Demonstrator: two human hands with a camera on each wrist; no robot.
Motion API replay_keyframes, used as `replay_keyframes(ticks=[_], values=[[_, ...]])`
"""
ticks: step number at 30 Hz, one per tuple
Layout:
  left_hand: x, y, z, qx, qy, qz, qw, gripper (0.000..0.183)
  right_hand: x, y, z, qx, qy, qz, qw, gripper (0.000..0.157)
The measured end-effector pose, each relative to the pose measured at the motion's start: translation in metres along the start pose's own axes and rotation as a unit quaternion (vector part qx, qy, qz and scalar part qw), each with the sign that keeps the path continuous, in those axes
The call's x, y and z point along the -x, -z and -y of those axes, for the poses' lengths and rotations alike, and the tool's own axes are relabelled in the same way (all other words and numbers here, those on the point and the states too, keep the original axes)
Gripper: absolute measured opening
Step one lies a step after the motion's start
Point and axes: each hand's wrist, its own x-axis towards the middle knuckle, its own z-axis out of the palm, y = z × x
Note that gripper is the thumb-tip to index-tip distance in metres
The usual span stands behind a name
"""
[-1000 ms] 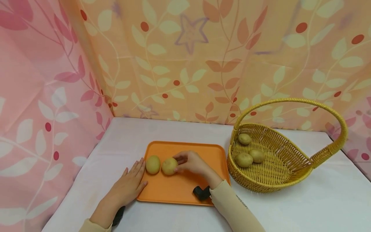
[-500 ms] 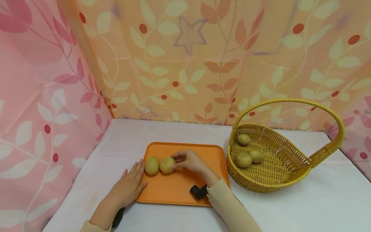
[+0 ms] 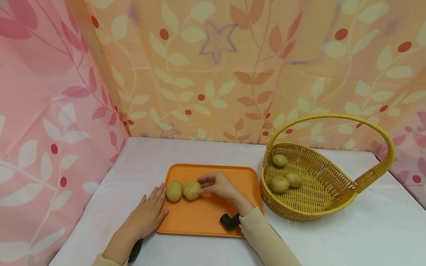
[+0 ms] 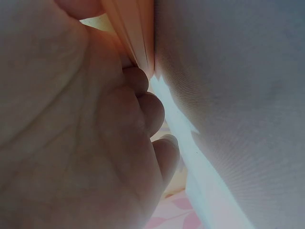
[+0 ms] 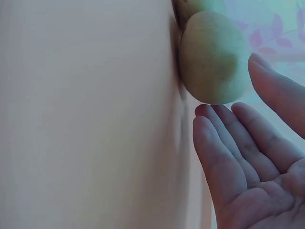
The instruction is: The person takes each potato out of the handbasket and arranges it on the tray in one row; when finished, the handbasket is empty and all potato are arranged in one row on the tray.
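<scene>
Two potatoes stand side by side in the left part of an orange tray. My left hand lies along the tray's left edge with its fingers extended, close beside the left potato. My right hand is at the right side of the other potato. In the right wrist view its fingertips lie at the edge of that potato, and the thumb stands apart from it. In the left wrist view, the palm of the left hand lies against the tray's side.
A wicker basket with a tall arched handle stands right of the tray, holding three more potatoes. A black strap piece shows at the right wrist. A patterned cloth wall rises behind the white table.
The right potato has shifted slightly left, closing the small gap to the left one. My right hand moved a little left with it. The left hand has stayed in place.
</scene>
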Motion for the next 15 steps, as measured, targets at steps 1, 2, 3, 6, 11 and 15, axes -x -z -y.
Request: replay_keyframes(ticks=[1,2,3,6,11,15], values=[[0.0,0.0,0.0,0.0,0.001,0.0,1.0,0.064,0.001,0.001,0.001,-0.003,-0.001,0.0,1.0,0.04],[0.0,0.0,0.0,0.0,0.001,0.001,1.0,0.064,0.002,0.001,0.002,-0.006,0.0,0.0,1.0,0.04],[0.0,0.0,0.0,0.0,0.002,0.002,1.0,0.064,0.004,0.002,0.003,-0.005,0.002,0.0,1.0,0.04],[0.0,0.001,0.0,0.0,0.004,0.005,1.0,0.064,0.009,0.006,0.008,-0.007,0.005,-0.003,1.0,0.041],[0.0,0.001,0.0,0.002,0.006,0.011,0.9999,0.064,0.021,0.013,0.02,-0.001,0.01,-0.019,1.0,0.042],[0.0,0.002,0.0,0.005,0.004,0.009,0.9999,0.065,0.032,0.019,0.029,0.006,0.025,-0.028,0.999,0.041]])
